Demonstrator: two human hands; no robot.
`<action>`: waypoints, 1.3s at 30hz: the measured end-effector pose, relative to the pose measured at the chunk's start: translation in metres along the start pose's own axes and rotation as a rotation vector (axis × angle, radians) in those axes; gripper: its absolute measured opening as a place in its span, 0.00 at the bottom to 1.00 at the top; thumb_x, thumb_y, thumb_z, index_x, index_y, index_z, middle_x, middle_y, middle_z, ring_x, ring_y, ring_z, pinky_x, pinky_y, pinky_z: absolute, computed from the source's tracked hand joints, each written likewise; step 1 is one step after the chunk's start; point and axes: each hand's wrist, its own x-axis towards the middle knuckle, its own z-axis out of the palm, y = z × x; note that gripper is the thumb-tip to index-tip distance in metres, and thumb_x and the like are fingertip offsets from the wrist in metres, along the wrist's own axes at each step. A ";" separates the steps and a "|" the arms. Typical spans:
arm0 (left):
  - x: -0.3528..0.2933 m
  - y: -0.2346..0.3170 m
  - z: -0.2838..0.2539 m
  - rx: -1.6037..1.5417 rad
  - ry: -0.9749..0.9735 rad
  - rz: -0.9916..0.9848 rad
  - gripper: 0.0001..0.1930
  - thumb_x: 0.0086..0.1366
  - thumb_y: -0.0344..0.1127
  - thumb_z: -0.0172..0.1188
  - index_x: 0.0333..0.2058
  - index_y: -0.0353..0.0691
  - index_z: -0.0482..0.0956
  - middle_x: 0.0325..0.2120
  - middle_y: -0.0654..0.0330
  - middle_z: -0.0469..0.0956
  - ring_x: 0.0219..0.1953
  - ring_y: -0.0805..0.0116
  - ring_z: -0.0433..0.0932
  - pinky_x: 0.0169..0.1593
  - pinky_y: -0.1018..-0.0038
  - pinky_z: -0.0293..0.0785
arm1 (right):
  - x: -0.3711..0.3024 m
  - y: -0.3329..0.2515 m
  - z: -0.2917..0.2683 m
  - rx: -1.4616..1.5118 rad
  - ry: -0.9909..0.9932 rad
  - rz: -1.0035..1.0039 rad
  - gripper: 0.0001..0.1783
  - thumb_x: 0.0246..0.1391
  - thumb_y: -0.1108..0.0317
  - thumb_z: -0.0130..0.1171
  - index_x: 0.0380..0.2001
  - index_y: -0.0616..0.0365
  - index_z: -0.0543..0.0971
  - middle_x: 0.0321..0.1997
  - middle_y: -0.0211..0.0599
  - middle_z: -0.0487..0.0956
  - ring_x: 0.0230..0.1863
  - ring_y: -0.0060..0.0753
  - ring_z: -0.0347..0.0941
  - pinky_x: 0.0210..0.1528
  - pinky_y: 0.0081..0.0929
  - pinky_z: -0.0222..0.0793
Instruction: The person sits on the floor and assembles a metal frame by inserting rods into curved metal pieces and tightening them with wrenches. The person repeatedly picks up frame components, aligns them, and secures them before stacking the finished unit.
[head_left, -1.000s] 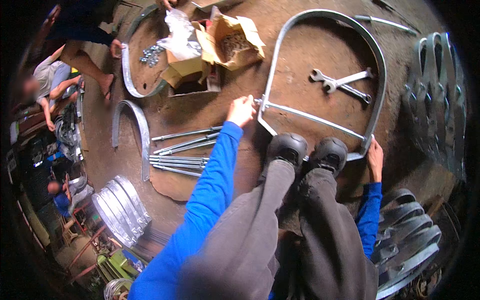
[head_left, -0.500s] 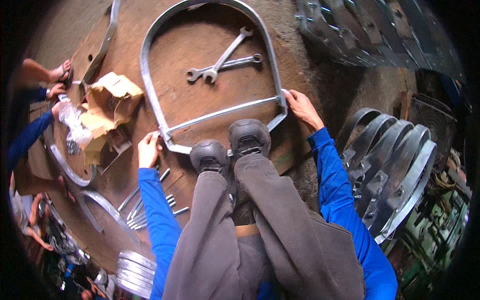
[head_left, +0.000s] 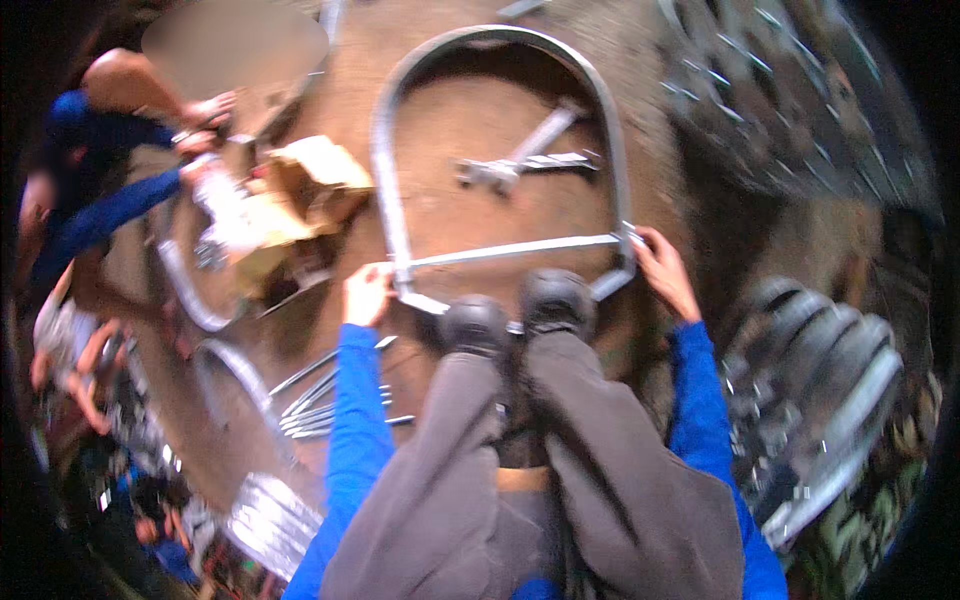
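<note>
Our right hand (head_left: 665, 272) has moved up the hoop (head_left: 384, 165) at upper centre to the right end of the rod (head_left: 513, 250), opposite our left hand (head_left: 366, 295). Both ends now have half-curled hands; grip, we cannot tell.

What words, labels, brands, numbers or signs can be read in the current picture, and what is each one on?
None: no text can be read anywhere in this view.
Curved metal frame: no legible marking.
Crossed wrenches: blurred; any stamped marks cannot be made out.
Open cardboard box: too blurred to tell whether anything is printed on it.
</note>
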 end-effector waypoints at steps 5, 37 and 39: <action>0.003 0.013 0.003 -0.059 0.014 -0.090 0.13 0.65 0.38 0.59 0.38 0.31 0.82 0.31 0.57 0.82 0.30 0.71 0.80 0.33 0.73 0.79 | 0.004 0.013 -0.002 0.058 -0.011 0.039 0.17 0.63 0.63 0.54 0.48 0.64 0.76 0.43 0.37 0.79 0.46 0.26 0.71 0.51 0.24 0.67; 0.009 -0.019 0.027 -0.243 0.142 -0.001 0.10 0.64 0.36 0.61 0.37 0.37 0.85 0.24 0.65 0.82 0.18 0.79 0.71 0.25 0.79 0.70 | 0.007 0.020 0.023 -0.213 0.356 -0.001 0.32 0.66 0.42 0.42 0.50 0.63 0.74 0.41 0.44 0.77 0.43 0.40 0.72 0.49 0.32 0.65; 0.015 -0.043 0.026 -0.378 0.173 -0.068 0.09 0.62 0.36 0.63 0.36 0.38 0.86 0.23 0.67 0.82 0.18 0.80 0.71 0.24 0.79 0.69 | -0.004 0.007 0.051 -0.264 0.365 -0.085 0.28 0.65 0.49 0.49 0.57 0.59 0.71 0.52 0.52 0.75 0.53 0.48 0.72 0.56 0.37 0.64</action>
